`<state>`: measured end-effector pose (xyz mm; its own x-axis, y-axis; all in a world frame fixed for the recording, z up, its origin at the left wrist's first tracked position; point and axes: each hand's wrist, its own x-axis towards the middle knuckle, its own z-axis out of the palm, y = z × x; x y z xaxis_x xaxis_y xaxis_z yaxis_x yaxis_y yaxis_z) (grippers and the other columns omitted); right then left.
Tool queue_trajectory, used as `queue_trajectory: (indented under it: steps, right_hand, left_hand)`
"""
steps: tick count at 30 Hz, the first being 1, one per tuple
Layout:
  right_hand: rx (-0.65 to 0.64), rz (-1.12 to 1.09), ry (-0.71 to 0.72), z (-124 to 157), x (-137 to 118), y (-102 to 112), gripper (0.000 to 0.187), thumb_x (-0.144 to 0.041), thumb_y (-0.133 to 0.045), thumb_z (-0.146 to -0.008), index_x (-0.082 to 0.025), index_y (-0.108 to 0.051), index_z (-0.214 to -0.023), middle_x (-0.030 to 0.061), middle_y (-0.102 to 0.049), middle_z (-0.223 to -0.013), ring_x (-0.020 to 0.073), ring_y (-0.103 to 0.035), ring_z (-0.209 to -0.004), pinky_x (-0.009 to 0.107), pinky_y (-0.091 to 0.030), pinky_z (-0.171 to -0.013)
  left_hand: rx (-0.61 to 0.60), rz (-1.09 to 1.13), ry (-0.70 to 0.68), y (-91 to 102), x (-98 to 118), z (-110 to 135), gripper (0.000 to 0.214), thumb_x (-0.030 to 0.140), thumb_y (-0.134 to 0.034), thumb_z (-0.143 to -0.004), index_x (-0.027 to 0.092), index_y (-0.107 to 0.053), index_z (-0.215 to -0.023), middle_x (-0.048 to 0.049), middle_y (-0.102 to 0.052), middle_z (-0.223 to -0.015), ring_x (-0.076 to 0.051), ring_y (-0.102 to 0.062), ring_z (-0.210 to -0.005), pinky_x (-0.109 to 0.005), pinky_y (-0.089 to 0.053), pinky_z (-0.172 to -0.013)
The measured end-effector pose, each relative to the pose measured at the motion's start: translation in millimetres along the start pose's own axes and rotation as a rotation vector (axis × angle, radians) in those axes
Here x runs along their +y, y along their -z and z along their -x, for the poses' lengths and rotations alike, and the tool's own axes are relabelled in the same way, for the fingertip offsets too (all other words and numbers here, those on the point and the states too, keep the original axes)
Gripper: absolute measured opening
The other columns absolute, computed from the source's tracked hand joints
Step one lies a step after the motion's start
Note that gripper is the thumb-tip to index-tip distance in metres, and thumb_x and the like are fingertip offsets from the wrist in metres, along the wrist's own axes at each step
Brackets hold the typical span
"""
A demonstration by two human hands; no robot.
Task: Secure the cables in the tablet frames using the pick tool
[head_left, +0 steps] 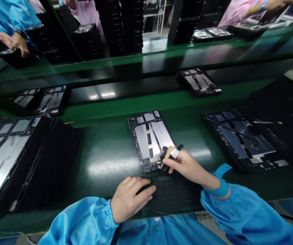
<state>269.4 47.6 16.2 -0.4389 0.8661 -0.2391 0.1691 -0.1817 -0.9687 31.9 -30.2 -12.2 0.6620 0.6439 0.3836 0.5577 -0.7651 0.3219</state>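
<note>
An opened tablet (152, 136) lies face down on the green bench in front of me, its silver battery plates and dark flat cables exposed. My right hand (182, 160) is over its near right corner, closed in a pinch around a slim black tool (180, 147). The fingers hide most of that tool, so its exact kind is unclear. A white wrap (175, 153) covers part of one finger. Near the tablet's front edge my left hand (133, 197) rests on the bench, fingers loosely extended and holding nothing.
Stacked tablets (5, 153) stand at left. At right lies another opened tablet (240, 136) with small parts on it, near a metal tool (267, 122). More units sit on the dark belt (115, 93). Across it are tall black stacks (132, 27) and co-workers' hands (16, 42).
</note>
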Motion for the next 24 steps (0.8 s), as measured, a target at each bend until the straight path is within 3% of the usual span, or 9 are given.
queue_trajectory:
  steps: [7, 24]
  right_hand:
    - [-0.137, 0.048, -0.113, -41.9, -7.9, -4.1, 0.026, -0.041, -0.068, -0.08, -0.019, -0.055, -0.079, -0.0008, -0.065, -0.056, 0.0177, -0.07, -0.056, 0.022, -0.054, -0.044]
    - [-0.181, 0.138, -0.118, -45.8, -3.8, -5.1, 0.02, -0.036, -0.064, -0.084, -0.016, -0.058, -0.086, 0.0018, -0.068, -0.061, 0.018, -0.072, -0.059, 0.021, -0.057, -0.047]
  left_hand:
    - [0.111, -0.108, 0.059, -0.9, -21.1, -6.9, 0.019, 0.016, -0.056, -0.095, 0.017, -0.063, -0.112, -0.0052, -0.069, -0.106, -0.018, -0.06, -0.091, -0.03, -0.045, -0.075]
    - [0.109, -0.089, 0.084, -3.6, -22.4, -6.7, 0.018, 0.015, -0.058, -0.094, 0.017, -0.064, -0.111, -0.0044, -0.07, -0.106, -0.017, -0.06, -0.091, -0.029, -0.045, -0.075]
